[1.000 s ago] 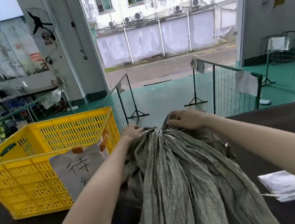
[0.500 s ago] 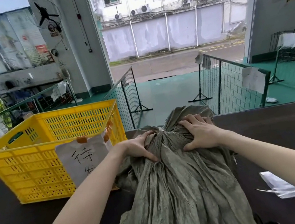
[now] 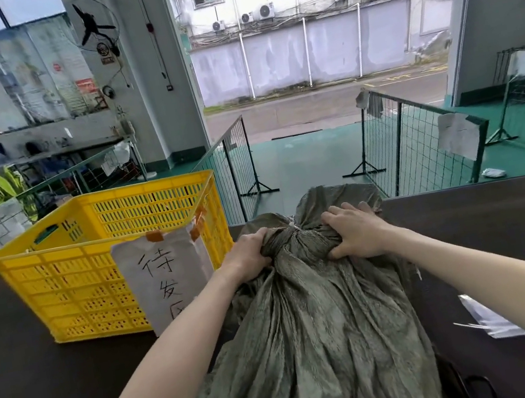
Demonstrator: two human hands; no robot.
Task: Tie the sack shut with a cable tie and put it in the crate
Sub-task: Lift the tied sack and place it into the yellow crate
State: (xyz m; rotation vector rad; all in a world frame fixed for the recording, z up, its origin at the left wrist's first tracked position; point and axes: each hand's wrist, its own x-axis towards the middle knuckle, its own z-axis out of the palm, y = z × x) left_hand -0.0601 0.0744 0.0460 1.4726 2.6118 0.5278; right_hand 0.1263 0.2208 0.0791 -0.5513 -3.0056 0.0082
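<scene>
Sack looks tied already, both hands, left and right, clenched on its neck. Next: lift it into the crate at 10 o'clock.

dark table – yellow crate, sack, plastic sleeve.

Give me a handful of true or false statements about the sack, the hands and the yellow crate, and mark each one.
1. Both hands clutch the sack near its gathered neck. True: the left hand and right hand grip the sack on either side of the neck.
2. The sack is inside the crate. False: it lies on the dark table, right of the yellow crate.
3. A paper sign with handwriting is taped to the crate. True: paper sign.
4. The crate is blue. False: it is yellow.
</scene>
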